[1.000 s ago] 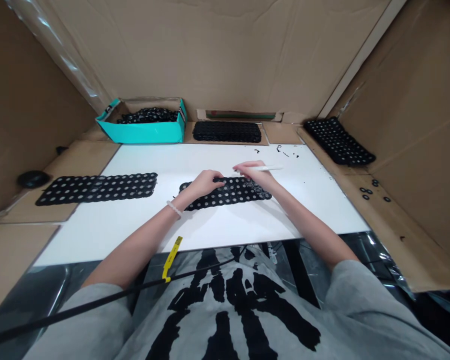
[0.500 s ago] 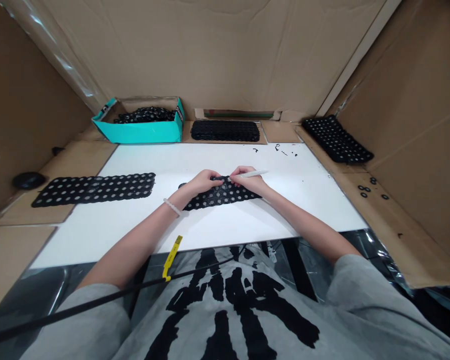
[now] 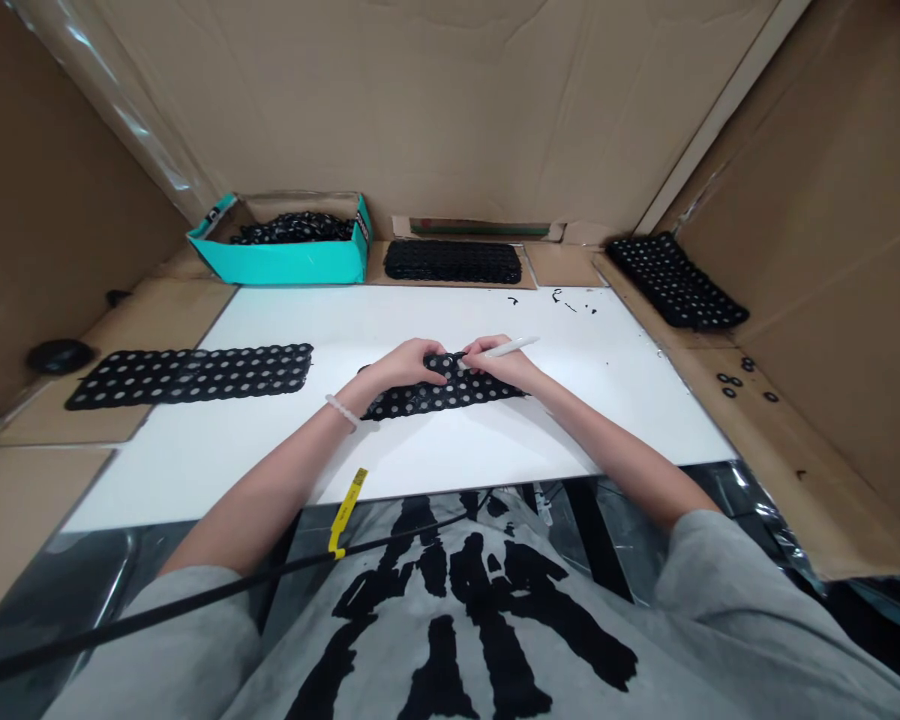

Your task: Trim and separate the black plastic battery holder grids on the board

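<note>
A black rubbery sheet (image 3: 418,399) with rows of round holes lies on the white board, partly hidden under both hands. My left hand (image 3: 407,365) holds its far edge, the thumb resting on top and the index finger beyond it. In my right hand (image 3: 501,362) is a white pen-shaped tool (image 3: 512,346), gripped like a pen. Its tip points down at the sheet's far edge, close to my left fingertips; whether it touches is too small to tell.
Another holed black sheet (image 3: 195,376) lies at left, beside a black round object (image 3: 60,356). Behind are a turquoise box (image 3: 281,263) of black pieces and a stack of black sheets (image 3: 452,262). At right are a curved sheet (image 3: 675,282), small rings (image 3: 729,380) and black scraps (image 3: 570,305).
My left thumb and index finger have moved apart, showing more of the sheet's far edge. The white tool has shifted slightly to the right and upward with my right hand.
</note>
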Motion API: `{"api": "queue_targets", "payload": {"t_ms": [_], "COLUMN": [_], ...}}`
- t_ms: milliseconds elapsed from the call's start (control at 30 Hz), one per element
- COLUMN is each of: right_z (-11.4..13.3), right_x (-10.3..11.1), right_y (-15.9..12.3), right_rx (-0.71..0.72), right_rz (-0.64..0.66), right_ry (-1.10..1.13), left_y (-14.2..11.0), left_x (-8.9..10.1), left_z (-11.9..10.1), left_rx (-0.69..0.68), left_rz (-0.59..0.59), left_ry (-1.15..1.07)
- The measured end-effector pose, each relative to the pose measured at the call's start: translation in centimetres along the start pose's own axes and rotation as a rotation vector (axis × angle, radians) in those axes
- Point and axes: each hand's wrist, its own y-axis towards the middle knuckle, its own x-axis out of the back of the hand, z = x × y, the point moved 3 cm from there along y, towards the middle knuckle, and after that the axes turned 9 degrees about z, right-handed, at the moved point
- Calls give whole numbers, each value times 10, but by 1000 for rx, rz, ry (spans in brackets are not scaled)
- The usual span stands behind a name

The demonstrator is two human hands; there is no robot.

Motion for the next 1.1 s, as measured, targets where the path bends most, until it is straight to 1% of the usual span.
{"api": "queue_targets", "payload": {"t_ms": [167, 300, 400, 500, 600, 700, 767, 833, 900, 933, 1000, 1100], "right_z": [2, 5, 9, 15, 19, 18, 13, 9, 7, 6, 6, 6], "right_x": [-1, -5, -11, -15, -12, -1, 5, 5, 2, -1, -5, -8], "right_y": [-2, -4, -6, -7, -8, -7, -5, -2, 0, 1, 2, 1], "right_rx": [32, 28, 62, 97, 92, 29, -56, -102, -86, -62, -24, -3], "right_rz": [-34, -43, -79, -120, -118, -62, -6, 36, 53, 56, 61, 58], "right_ry": [-71, -69, -147, -215, -246, -239, -174, -37, 80, 101, 82, 73], "left_y": [3, 4, 4, 3, 1, 0, -1, -1, -1, -1, -1, 1], "left_x": [-6, -10, -13, -11, -6, -1, 0, -1, -2, -3, -3, -3], "left_z": [4, 5, 6, 4, 2, 2, 1, 0, -1, -1, 0, 3], "left_rx": [-12, 48, 101, 100, 74, 64, 58, 33, 10, 10, 28, 45], "left_rz": [-15, -32, -36, -41, -10, -13, -41, -66, -81, -87, -96, -85], "left_ry": [-123, -277, -430, -485, -395, -216, -104, -36, -6, 4, 27, 27]}}
